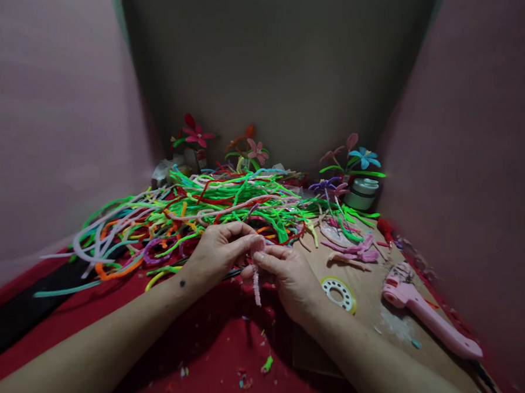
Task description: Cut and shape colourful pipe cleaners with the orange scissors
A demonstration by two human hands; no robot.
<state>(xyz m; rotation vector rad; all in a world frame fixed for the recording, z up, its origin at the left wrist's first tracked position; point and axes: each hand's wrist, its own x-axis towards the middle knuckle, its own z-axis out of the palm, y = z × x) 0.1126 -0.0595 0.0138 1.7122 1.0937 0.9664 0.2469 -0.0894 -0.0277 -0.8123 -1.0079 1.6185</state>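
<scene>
Both hands meet in the middle of the head view around a pale pink pipe cleaner [256,287]. Thumb and fingers of my left hand [227,244] pinch its bent upper part. From the other side my right hand [285,271] grips the same piece just below, thumb against it. One fuzzy end hangs down between the hands. Behind them lies a big heap of loose pipe cleaners [236,198], mostly green, with white, red and orange ones. The right fingertips are partly hidden.
Right of my hands, a cardboard sheet [311,275] carries a tape roll [339,294], pink pipe-cleaner pieces [359,249] and a pink corded tool [432,322]. Pipe-cleaner flowers [365,158] and a lidded jar [362,194] stand at the back. A black strip [23,307] lies left on red cloth [193,351].
</scene>
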